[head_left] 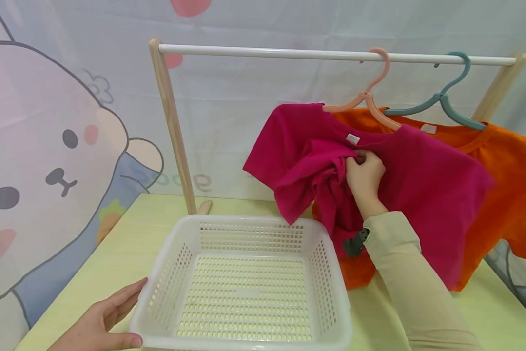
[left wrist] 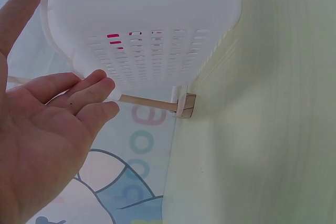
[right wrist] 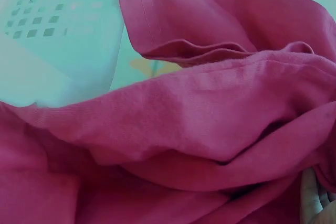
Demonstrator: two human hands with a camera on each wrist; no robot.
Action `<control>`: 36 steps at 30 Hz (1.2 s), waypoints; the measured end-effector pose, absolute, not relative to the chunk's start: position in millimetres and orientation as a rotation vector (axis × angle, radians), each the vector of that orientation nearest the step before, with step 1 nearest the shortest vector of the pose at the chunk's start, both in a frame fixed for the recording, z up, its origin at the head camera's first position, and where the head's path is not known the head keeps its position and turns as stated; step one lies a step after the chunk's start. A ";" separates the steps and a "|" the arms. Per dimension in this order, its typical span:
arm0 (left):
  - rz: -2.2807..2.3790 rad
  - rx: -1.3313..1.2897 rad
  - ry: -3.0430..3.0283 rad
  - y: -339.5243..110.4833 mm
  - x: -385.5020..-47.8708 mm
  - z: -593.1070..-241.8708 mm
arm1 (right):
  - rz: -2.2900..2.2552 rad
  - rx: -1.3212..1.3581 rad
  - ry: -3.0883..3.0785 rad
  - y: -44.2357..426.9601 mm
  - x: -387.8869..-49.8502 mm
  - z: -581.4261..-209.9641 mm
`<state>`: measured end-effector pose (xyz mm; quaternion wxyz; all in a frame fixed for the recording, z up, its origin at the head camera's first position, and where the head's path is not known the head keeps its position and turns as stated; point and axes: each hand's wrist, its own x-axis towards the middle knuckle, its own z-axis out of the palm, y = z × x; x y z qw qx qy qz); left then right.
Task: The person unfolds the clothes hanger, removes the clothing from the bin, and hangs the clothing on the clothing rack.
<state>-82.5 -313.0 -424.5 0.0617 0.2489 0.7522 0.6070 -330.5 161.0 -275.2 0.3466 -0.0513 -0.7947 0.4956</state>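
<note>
A magenta T-shirt (head_left: 438, 195) hangs on a pink hanger (head_left: 377, 109) from the white rail. My right hand (head_left: 364, 175) grips its bunched cloth just below the neckline label. The right wrist view is mostly filled by folds of the T-shirt (right wrist: 173, 114), with part of the right hand (right wrist: 317, 200) at the lower right edge. My left hand (head_left: 100, 319) rests against the left side of a white plastic basket (head_left: 241, 343), with the thumb near its front corner. In the left wrist view, fairly straight fingers of the left hand (left wrist: 52, 124) touch the basket's outer wall (left wrist: 142, 14).
An orange T-shirt (head_left: 513, 195) hangs on a blue-green hanger (head_left: 442, 97) behind the magenta one. The rack has a white rail (head_left: 263, 52) and wooden legs (head_left: 172, 126). The basket stands on a pale yellow tabletop (head_left: 113, 253), before a cartoon-printed backdrop (head_left: 227, 126).
</note>
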 end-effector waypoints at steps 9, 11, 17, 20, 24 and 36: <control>1.841 0.749 2.268 -312.7 -82.4 -423.8 | 1.246 -0.144 -2.144 168.9 -338.8 -290.7; 1.842 0.729 2.263 -313.2 -82.1 -423.8 | 1.236 -0.135 -2.199 169.5 -339.2 -298.5; 1.844 0.731 2.254 -313.4 -82.4 -424.6 | 1.183 -0.074 -2.321 169.9 -340.6 -325.9; 1.845 0.746 2.255 -312.6 -82.7 -424.5 | 1.162 -0.024 -2.376 169.9 -341.4 -338.0; 1.850 0.750 2.251 -311.4 -82.8 -423.7 | 1.110 0.084 -2.464 170.6 -341.1 -351.2; 1.809 0.759 2.310 -311.9 -83.3 -424.5 | 0.831 0.402 -2.722 173.7 -345.1 -385.2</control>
